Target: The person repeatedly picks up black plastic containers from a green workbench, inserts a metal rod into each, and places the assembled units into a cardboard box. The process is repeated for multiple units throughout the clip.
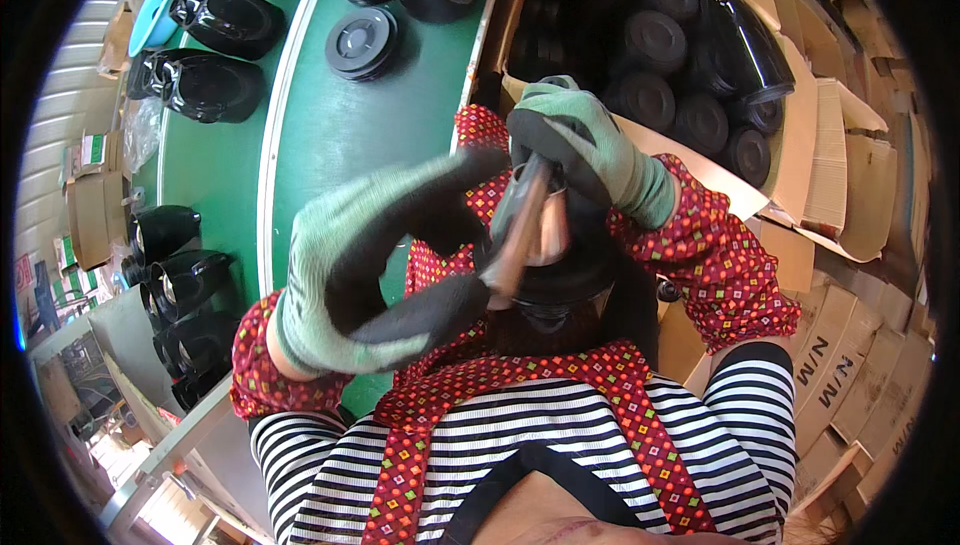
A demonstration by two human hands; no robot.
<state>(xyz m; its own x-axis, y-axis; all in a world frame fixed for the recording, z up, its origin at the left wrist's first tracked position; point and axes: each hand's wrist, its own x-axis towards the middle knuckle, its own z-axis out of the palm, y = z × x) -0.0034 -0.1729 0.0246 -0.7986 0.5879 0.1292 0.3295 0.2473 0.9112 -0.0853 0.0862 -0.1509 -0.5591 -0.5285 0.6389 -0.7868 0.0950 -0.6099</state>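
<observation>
Beside the green worktop's [330, 140] right edge, right hand [590, 140] clenches a blurred brownish strip [522, 230]; left hand [325, 265] curves wide alongside.

from my distant station i read knit cloth and matt black coating on the left glove [345, 235] and right glove [590, 140], glossy, plastic-looking black vessels [225, 20], a duller disc stack [360, 42], a smooth green tabletop [340, 135], and matt cardboard on the open carton [798, 145].
</observation>
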